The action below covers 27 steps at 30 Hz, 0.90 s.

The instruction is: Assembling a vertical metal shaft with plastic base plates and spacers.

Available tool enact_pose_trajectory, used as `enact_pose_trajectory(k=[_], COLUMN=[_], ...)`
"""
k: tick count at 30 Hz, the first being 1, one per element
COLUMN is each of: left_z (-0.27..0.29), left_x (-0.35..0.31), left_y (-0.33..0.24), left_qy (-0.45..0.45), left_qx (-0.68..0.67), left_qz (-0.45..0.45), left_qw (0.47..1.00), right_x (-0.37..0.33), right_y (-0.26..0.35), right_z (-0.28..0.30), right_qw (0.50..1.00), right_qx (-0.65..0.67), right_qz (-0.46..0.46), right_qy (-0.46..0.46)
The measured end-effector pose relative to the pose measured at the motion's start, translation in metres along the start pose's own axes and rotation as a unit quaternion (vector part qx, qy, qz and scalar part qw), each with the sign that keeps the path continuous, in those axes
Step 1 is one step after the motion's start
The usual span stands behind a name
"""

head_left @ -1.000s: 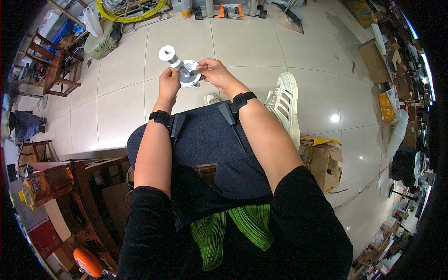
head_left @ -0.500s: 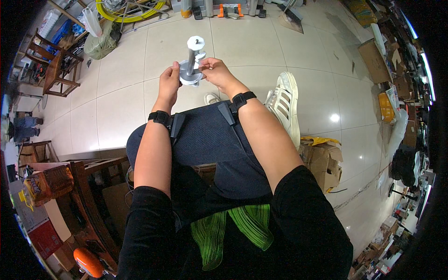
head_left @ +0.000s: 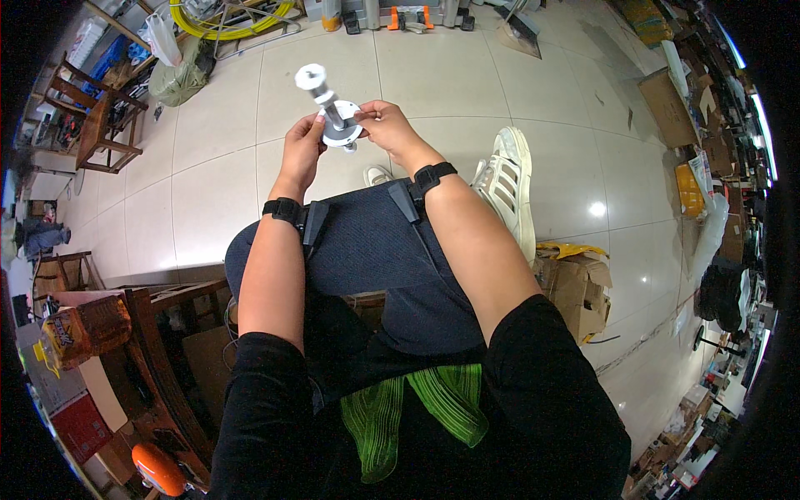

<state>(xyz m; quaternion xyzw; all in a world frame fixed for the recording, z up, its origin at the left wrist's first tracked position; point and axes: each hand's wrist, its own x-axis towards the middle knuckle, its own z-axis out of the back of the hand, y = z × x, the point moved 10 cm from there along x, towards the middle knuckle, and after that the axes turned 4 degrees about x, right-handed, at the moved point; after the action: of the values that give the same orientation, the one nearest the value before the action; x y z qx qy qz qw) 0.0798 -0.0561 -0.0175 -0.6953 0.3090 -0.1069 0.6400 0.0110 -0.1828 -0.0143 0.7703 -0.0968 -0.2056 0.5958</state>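
Above the floor beyond my knees I hold a grey-and-white mounting bracket (head_left: 341, 137) with a round base plate, a metal post and a white disc-shaped head. The post leans to the left and is slightly blurred. My left hand (head_left: 303, 147) pinches the left rim of the base between thumb and fingers. At the opposite rim, my right hand (head_left: 390, 130) grips with thumb and bent fingers. A small rounded piece shows under the plate. Black straps circle both my wrists.
Near my right shoe (head_left: 510, 187) sits a torn cardboard box (head_left: 577, 292). To the left stand a wooden chair (head_left: 107, 125) and a bottle of amber liquid (head_left: 87, 332). A coil of yellow hose (head_left: 196, 32) and a broom head (head_left: 518, 35) are at the far side.
The bracket's post has swung from nearly upright to a leftward tilt, its head moving left. The base turned with it, while both hands stay at the rim in nearly the same place.
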Motion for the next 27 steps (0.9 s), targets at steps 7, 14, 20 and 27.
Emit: enact_pose_trajectory(k=[7, 14, 20, 27], left_z=[0.007, 0.013, -0.001, -0.001], left_x=[0.004, 0.002, 0.000, -0.002], left_y=[0.007, 0.006, 0.004, 0.000], left_qy=[-0.014, -0.058, 0.003, -0.014], left_qx=[0.022, 0.027, 0.024, 0.019], left_qz=[0.001, -0.002, 0.017, 0.017], left_qw=[1.000, 0.998, 1.000, 1.000], right_x=[0.002, -0.002, 0.000, -0.001], right_y=[0.001, 0.006, 0.002, 0.000], right_z=[-0.003, -0.004, -0.001, 0.002], right_qw=[1.000, 1.000, 1.000, 1.000], right_qx=[0.005, -0.015, 0.001, -0.016], right_qz=[0.009, 0.021, 0.009, 0.002], right_qy=[0.008, 0.007, 0.007, -0.003])
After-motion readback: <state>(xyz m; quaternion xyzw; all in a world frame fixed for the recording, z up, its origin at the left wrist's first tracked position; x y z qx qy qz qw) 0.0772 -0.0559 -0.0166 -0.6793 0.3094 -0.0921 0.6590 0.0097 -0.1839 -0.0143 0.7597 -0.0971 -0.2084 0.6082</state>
